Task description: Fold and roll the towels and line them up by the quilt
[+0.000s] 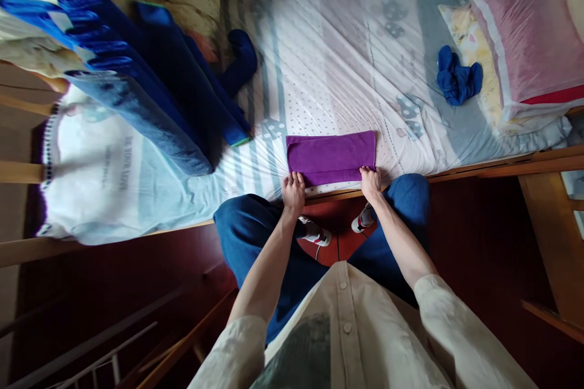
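A purple towel (331,155) lies folded into a wide strip near the front edge of the bed, with a narrow fold along its near side. My left hand (294,190) pinches its near left corner, fingers curled over the cloth. At the near right corner, my right hand (370,181) grips the towel between thumb and fingers. Both hands rest low at the mattress edge, just above my knees.
Several blue folded cloths (150,82) lie stacked at the left of the bed sheet (328,61). A crumpled blue cloth (457,76) sits by a pink pillow (529,30) on the right. The wooden bed rail (493,169) runs along the front.
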Tool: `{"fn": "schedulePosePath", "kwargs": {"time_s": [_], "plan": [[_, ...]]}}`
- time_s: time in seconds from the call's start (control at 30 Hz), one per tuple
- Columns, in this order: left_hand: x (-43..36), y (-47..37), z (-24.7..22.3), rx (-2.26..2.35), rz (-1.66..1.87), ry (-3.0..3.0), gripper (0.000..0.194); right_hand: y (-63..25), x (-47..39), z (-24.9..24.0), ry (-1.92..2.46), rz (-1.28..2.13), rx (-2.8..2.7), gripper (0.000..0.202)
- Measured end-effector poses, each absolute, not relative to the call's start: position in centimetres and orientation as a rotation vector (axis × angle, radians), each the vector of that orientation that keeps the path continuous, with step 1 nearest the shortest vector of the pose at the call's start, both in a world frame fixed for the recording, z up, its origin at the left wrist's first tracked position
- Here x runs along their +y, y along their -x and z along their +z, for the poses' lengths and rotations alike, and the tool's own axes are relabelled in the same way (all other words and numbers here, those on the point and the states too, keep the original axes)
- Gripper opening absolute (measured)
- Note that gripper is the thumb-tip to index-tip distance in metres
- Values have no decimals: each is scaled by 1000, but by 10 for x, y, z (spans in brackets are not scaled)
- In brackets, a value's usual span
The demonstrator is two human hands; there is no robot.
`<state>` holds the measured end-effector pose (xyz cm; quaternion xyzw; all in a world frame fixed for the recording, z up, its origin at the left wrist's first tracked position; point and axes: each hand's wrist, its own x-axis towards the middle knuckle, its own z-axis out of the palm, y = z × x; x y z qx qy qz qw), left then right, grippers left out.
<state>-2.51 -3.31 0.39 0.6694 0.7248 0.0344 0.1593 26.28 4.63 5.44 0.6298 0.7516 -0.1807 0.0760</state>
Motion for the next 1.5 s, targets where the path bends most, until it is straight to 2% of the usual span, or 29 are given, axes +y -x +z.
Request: {"fn": "schedulePosePath", "kwargs": {"time_s": [0.57, 0.9, 1.5], "plan": [[-38, 31, 25, 2060, -28, -1920, 48, -273, 35, 85, -1898, -626, 2194, 43], [-41, 22, 37, 2074, 53, -1843, 50, -278, 31, 76, -1977, -690, 2220, 45], [-43, 22, 31, 2062, 91, -1806, 53, -276, 31, 73, -2005, -700, 2185, 51]]}}
